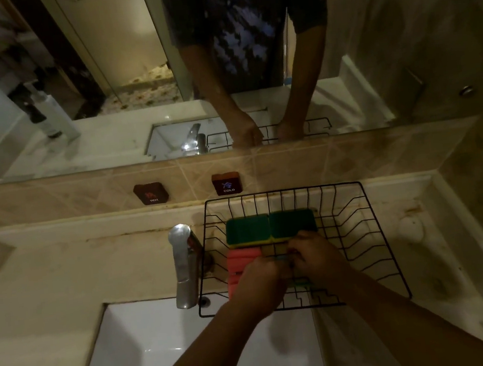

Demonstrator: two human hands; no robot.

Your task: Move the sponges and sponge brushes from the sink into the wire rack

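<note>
A black wire rack stands on the counter to the right of the tap. Two green-topped sponges with yellow undersides, one on the left and one beside it, lie side by side at its back. A pink ribbed sponge lies in front of them on the left. My left hand and my right hand meet inside the rack, fingers curled around a small object between them that is mostly hidden. A green and yellow edge shows below my hands. The white sink below looks bare where visible.
A chrome tap stands just left of the rack, over the sink's drain hole. HOT and COLD tags sit on the tiled backsplash. A mirror above reflects bottles and my arms. Stained counter lies right of the rack.
</note>
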